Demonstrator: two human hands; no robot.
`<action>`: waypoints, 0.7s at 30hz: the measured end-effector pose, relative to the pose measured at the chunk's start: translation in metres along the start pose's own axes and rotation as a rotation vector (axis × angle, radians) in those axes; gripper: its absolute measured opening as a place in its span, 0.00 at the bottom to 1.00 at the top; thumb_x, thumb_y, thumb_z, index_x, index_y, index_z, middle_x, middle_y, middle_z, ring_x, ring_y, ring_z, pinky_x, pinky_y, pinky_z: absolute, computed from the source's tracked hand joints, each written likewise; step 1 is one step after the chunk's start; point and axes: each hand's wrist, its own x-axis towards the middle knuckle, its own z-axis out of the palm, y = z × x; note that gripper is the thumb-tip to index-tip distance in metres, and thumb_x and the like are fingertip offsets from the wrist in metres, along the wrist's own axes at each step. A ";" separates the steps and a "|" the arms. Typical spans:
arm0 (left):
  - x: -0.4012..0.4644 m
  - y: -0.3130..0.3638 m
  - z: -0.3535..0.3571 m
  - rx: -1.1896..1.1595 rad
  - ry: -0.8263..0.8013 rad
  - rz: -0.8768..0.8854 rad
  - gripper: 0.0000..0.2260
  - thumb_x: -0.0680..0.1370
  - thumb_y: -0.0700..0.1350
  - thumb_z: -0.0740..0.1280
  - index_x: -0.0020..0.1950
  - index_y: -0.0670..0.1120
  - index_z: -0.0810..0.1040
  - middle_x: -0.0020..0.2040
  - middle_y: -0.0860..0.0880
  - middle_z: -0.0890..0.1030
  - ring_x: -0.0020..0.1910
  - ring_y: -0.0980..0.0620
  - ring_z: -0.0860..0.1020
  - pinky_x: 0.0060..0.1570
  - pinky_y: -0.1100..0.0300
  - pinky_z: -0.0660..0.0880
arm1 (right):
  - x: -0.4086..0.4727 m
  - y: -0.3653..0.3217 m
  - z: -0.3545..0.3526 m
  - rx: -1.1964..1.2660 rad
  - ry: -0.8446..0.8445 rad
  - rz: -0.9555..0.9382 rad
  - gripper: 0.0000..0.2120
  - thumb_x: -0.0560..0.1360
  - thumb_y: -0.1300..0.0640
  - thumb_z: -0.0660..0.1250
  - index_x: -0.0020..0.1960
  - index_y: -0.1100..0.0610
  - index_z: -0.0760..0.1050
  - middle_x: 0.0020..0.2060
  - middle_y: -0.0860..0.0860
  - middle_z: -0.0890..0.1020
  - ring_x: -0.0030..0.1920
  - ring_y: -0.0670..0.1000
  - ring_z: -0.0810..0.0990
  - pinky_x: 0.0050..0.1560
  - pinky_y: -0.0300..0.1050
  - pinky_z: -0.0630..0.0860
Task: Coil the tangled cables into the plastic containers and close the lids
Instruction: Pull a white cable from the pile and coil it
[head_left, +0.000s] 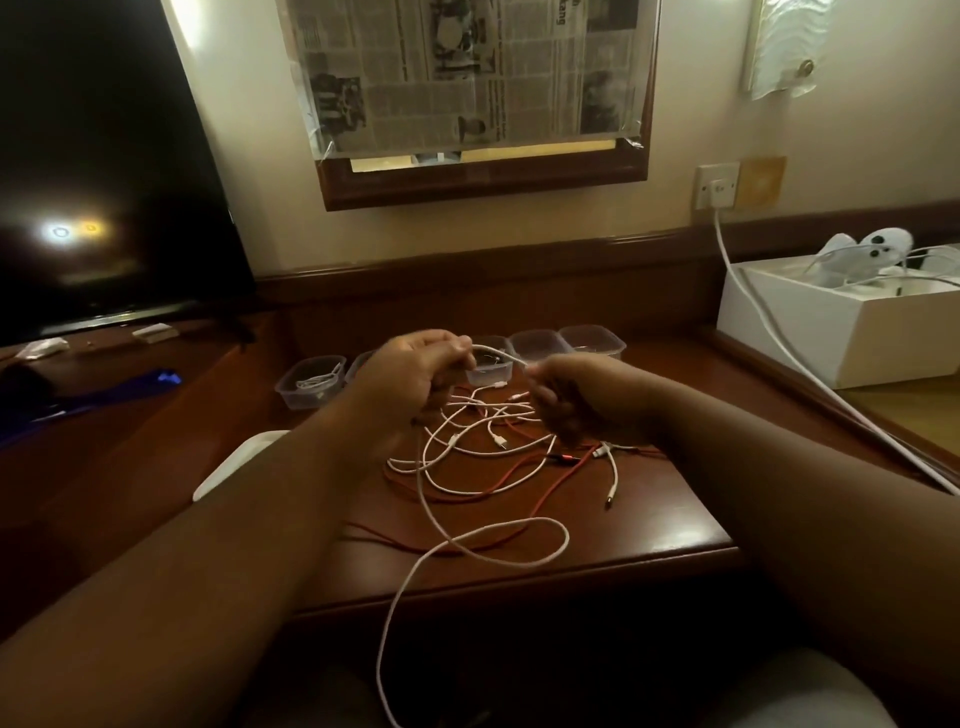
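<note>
Both forearms reach forward over the surface (649, 525); left hand (410, 374) and right hand (576, 400), fingers curled, pinch a white cable (498, 353) between them

Both hands (415, 369) (571, 400) curled, forearms fwd

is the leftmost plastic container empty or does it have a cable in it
Not empty: the leftmost container has no lid on, and a coiled white cable lies inside it.

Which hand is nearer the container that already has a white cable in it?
Left. The left hand is just right of that container, holding a white cable. The right hand is farther right, across the tangle.
</note>
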 end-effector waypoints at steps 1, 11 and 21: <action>0.002 -0.001 -0.004 0.017 0.031 0.019 0.14 0.84 0.45 0.59 0.40 0.45 0.77 0.28 0.51 0.63 0.25 0.55 0.57 0.24 0.61 0.52 | -0.002 0.002 0.001 0.068 -0.102 0.017 0.18 0.81 0.50 0.54 0.34 0.55 0.66 0.28 0.50 0.63 0.28 0.49 0.60 0.31 0.44 0.59; -0.008 -0.035 0.042 -0.289 0.054 -0.206 0.13 0.82 0.48 0.61 0.39 0.47 0.74 0.28 0.50 0.69 0.24 0.55 0.60 0.24 0.63 0.55 | 0.001 -0.037 0.038 0.768 -0.115 -0.274 0.11 0.81 0.57 0.53 0.47 0.57 0.73 0.37 0.51 0.76 0.38 0.49 0.77 0.42 0.42 0.76; -0.009 0.002 0.021 0.447 0.080 0.109 0.04 0.80 0.45 0.67 0.50 0.50 0.82 0.30 0.54 0.79 0.26 0.58 0.75 0.28 0.64 0.71 | 0.006 -0.033 0.024 -1.147 0.497 -0.392 0.09 0.82 0.51 0.58 0.44 0.50 0.71 0.38 0.43 0.73 0.39 0.45 0.75 0.36 0.41 0.69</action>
